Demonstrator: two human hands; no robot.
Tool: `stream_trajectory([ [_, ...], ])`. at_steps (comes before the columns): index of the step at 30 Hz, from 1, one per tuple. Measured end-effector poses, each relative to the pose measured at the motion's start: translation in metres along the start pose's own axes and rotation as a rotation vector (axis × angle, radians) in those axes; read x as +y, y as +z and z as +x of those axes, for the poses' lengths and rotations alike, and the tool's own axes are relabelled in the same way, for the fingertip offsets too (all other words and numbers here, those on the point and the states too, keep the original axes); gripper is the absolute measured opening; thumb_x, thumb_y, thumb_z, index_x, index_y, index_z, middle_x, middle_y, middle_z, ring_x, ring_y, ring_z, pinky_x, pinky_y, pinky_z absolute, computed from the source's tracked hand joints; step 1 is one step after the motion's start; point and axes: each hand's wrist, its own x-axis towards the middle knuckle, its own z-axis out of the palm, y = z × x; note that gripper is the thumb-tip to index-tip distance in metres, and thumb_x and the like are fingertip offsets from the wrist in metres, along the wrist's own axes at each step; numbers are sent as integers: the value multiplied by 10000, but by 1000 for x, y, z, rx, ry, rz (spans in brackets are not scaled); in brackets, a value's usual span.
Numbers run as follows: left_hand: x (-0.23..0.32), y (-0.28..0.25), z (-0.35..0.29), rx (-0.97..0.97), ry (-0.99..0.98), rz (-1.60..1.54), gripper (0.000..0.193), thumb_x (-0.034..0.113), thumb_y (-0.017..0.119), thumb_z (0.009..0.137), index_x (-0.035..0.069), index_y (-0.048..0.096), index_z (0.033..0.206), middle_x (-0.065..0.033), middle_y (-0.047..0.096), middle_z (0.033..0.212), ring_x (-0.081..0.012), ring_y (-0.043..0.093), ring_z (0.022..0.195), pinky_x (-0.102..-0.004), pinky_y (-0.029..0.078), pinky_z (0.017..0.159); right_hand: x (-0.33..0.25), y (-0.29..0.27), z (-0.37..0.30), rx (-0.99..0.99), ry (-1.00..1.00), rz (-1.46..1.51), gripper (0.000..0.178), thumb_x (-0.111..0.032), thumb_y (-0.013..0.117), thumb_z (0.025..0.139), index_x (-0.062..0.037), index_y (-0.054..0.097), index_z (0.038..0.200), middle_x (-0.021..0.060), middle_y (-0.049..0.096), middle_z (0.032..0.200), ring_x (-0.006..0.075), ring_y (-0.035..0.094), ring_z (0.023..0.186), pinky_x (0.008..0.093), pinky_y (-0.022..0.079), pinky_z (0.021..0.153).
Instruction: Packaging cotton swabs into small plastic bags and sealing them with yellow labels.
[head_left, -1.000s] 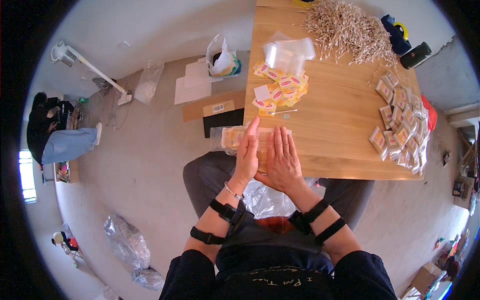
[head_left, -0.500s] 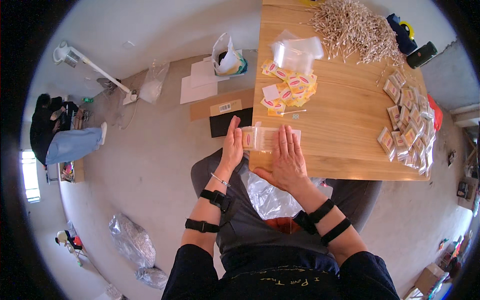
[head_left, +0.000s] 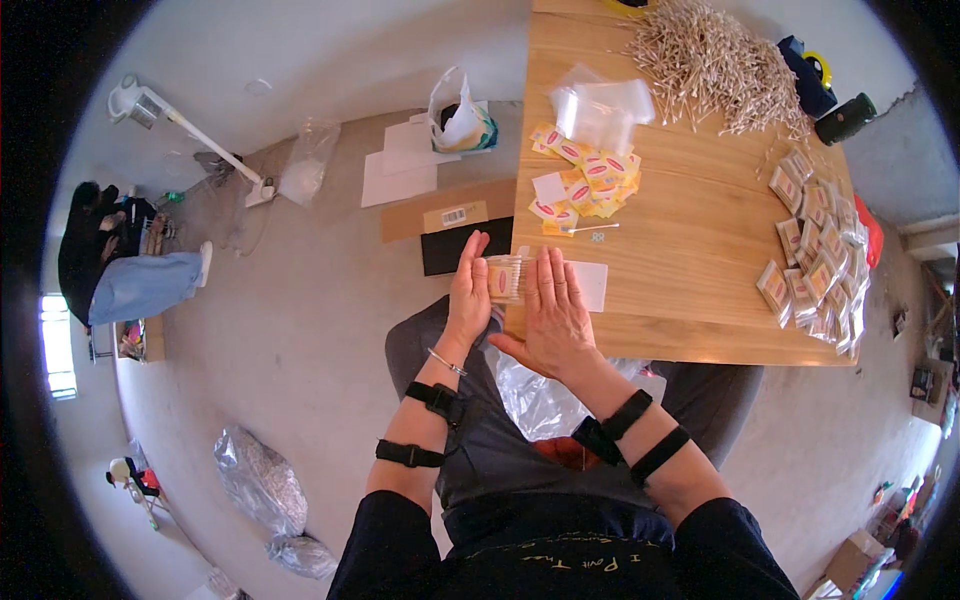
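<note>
While the left hand [head_left: 467, 292] and right hand [head_left: 556, 308] stand apart with fingers outstretched, a small pack of cotton swabs [head_left: 504, 281] sits between them at the left edge of a wooden desk [head_left: 700, 270]; the left hand meets the pack's left end; whether the right hand touches it is hard to tell; a white card [head_left: 592, 286] shows beyond the right hand; farther up lie yellow cards [head_left: 606, 168], clear plastic bags [head_left: 598, 108] and heaped loose swabs [head_left: 712, 65]; bagged swab packs [head_left: 822, 255] pile at right.
</note>
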Motion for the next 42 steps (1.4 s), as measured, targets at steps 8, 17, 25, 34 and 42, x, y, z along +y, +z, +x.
stream_trajectory([
  [8,8,-17,3,-6,-93,-446,745,568,239,1015,22,238,1521,-178,303,1550,-260,265,1450,-367,203,1182,15,3,14,408,160,858,747,-371,411,992,87,123,1506,313,133,1567,413,105,1478,423,116,1199],
  [17,20,-7,0,-55,-161,-566,878,687,189,960,21,205,1532,-159,282,1566,-244,243,1458,-345,206,1180,-9,21,36,479,109,1119,702,-349,350,1020,89,106,1511,261,134,1588,327,104,1492,388,108,1196],
  [25,15,-5,0,-51,-152,-548,880,704,178,945,49,224,1530,-142,293,1563,-249,251,1455,-383,206,1185,-30,31,45,518,81,1298,728,-332,401,1005,84,85,1513,253,106,1593,327,73,1493,395,77,1196],
  [34,8,-12,1,-2,-135,-565,874,688,221,958,31,200,1534,-155,277,1568,-250,252,1453,-353,215,1177,-30,44,43,546,84,1396,743,-341,425,1002,80,85,1512,245,103,1594,325,61,1493,401,64,1197],
  [42,-1,0,3,-80,-97,-559,805,644,190,984,53,231,1529,-141,283,1571,-262,234,1464,-395,166,1198,-27,46,48,609,96,1348,700,-300,416,1004,76,110,1509,243,132,1589,321,91,1491,406,72,1201],
])
